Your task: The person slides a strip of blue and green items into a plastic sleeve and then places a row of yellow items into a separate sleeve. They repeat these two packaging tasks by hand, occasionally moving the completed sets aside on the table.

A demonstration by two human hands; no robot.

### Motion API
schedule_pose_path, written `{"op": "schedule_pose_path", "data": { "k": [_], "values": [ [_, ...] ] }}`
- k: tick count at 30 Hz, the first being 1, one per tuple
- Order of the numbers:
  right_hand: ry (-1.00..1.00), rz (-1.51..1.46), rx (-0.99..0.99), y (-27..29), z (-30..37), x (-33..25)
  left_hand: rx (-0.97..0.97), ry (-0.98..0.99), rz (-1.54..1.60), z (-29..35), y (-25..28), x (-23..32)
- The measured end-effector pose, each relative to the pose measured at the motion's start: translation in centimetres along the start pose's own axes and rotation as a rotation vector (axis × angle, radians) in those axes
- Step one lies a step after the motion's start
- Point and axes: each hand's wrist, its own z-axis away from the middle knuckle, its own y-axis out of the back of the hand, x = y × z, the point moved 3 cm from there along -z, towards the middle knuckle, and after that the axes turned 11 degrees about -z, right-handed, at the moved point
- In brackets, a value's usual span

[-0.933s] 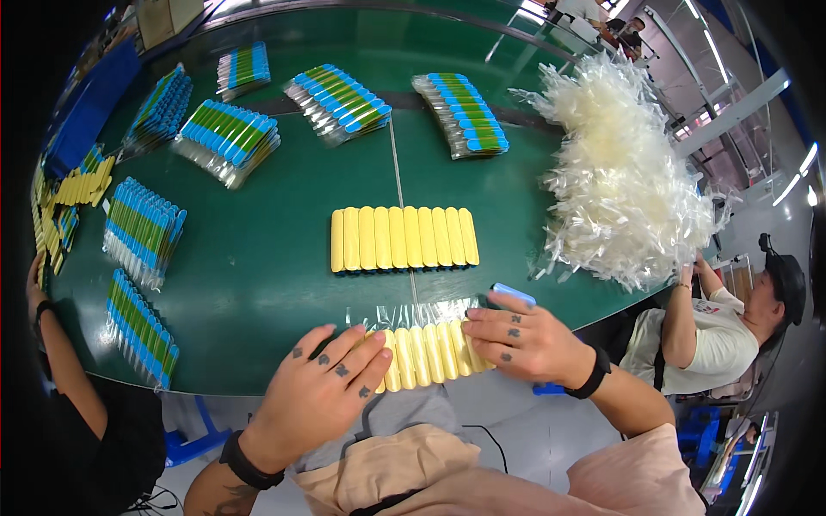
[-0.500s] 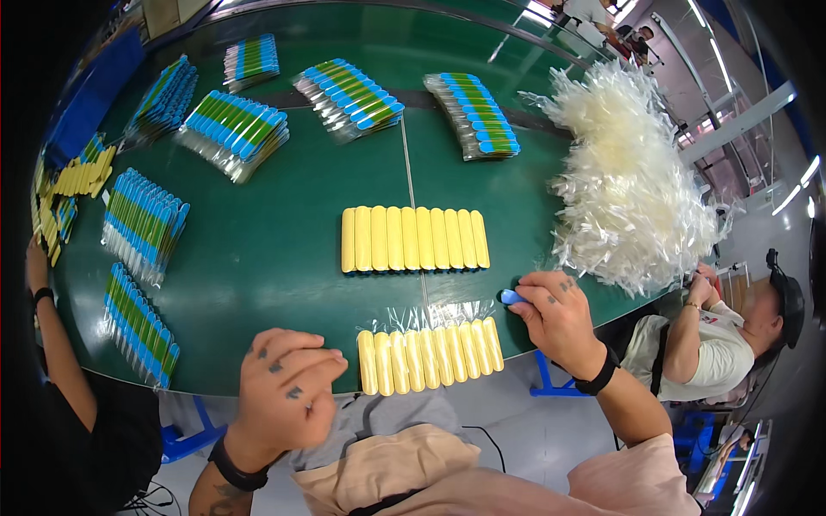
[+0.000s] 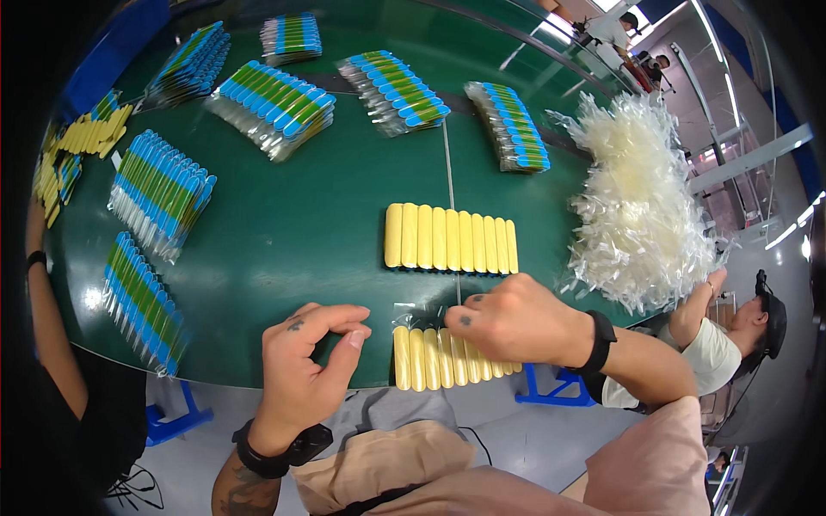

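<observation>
- Curled into a loose fist, my right hand (image 3: 516, 322) lies knuckles-up across the top of the near row of yellow sticks (image 3: 447, 357); I cannot tell whether the fingers pinch anything under them.
- Half a second ago that hand sat further right, at the row's far-right end by a small blue piece; now it covers the row's upper right part and the blue piece is out of sight.
- My left hand (image 3: 305, 361) hovers just left of the same row, thumb and forefinger brought close together, nothing visible between them, not touching the sticks.
- Earlier it was a closed fist lower down; it has since come up toward the row's left end.
- Clear plastic wrap (image 3: 413, 311) shows at the row's upper edge, between my two hands.
- Beyond my right knuckles, a second row of yellow sticks (image 3: 450, 238) lies flat on the green table (image 3: 292, 249), apart from the near row and unmoved.
- Off to the right of my right hand sits a heap of clear plastic sleeves (image 3: 632, 206).
- Well beyond and left of my left hand, fanned stacks of blue-and-green packed sticks (image 3: 275, 103) lie on the table.
- Another person's arm (image 3: 697, 310) reaches toward the heap's near edge.
</observation>
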Motion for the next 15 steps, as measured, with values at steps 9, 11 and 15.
{"op": "schedule_pose_path", "data": {
  "k": [9, 11, 15],
  "values": [
    [-0.060, -0.077, -0.046, -0.8, 0.3, 0.9, 0.076, -0.013, -0.005, 0.7, 0.9, -0.4],
    [-0.015, -0.081, -0.034, -1.4, 0.3, 0.3, 0.020, -0.106, -0.040, 0.4, 0.8, 0.1],
    [0.103, -0.159, -0.006, -2.4, -3.9, -2.8, 0.024, -0.110, -0.042, 0.2, 0.5, -0.1]
  ]
}}
